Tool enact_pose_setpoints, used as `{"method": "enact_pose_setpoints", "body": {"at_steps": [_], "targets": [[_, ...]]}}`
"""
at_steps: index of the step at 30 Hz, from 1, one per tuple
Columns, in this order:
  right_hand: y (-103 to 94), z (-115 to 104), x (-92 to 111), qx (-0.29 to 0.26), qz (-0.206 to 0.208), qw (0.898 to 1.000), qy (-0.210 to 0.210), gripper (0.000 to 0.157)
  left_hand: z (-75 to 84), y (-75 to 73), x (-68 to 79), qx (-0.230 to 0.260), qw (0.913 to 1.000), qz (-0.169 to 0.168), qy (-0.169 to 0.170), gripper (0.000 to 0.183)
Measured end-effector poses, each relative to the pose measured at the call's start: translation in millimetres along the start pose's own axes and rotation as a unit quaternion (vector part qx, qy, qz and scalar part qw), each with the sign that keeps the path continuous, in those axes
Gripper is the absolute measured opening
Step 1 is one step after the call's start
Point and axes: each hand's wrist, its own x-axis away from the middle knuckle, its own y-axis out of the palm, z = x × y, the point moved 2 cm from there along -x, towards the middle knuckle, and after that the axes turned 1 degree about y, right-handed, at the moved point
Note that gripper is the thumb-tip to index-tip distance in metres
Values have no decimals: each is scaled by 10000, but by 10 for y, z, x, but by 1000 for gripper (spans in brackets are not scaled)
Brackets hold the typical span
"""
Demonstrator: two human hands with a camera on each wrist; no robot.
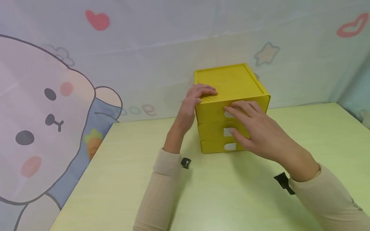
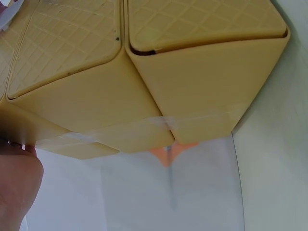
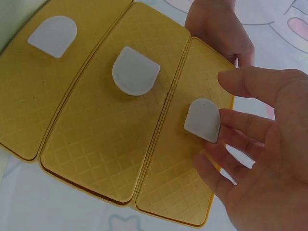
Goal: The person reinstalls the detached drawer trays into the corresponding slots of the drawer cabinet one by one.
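Observation:
A yellow cabinet with three stacked drawers stands on the table, all drawers closed. Each drawer front carries a white pull tab, the top one being closest to my right hand. That hand's fingers are spread loosely at the top tab, fingertips at its edge; whether they press on it I cannot tell. My left hand rests on the cabinet's top at the front left corner. Only part of it shows in the left wrist view, beside the cabinet's side wall.
The pale green-yellow table extends around the cabinet. Behind it hangs a light cloth backdrop with a cartoon bear, hearts and a star. Small black pieces sit by both sleeve cuffs.

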Motion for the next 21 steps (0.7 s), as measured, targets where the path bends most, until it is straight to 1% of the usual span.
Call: {"method": "enact_pose_setpoints", "body": {"at_steps": [6, 11, 13, 17, 19, 21], "targets": [[-25, -2, 21, 205, 130, 9991, -355, 56, 18, -26, 70, 53, 9994, -343, 26, 58], [-106, 11, 23, 143, -21, 9987, -493, 61, 37, -56, 59, 96, 9985, -541, 34, 56], [-132, 14, 30, 68, -156, 9985, -525, 63, 50, -77, 59, 85, 9978, -659, -62, 56], [-173, -3, 70, -163, -368, 9978, -527, 64, 79, -137, 80, 79, 9939, -999, -458, 55], [-203, -15, 96, -221, -460, 9978, -418, 65, 109, -175, 91, 112, 9911, -1172, -622, 53], [-244, -23, 117, -146, -509, 9983, -232, 67, 140, -217, 103, 168, 9882, -1320, -759, 50]]}}
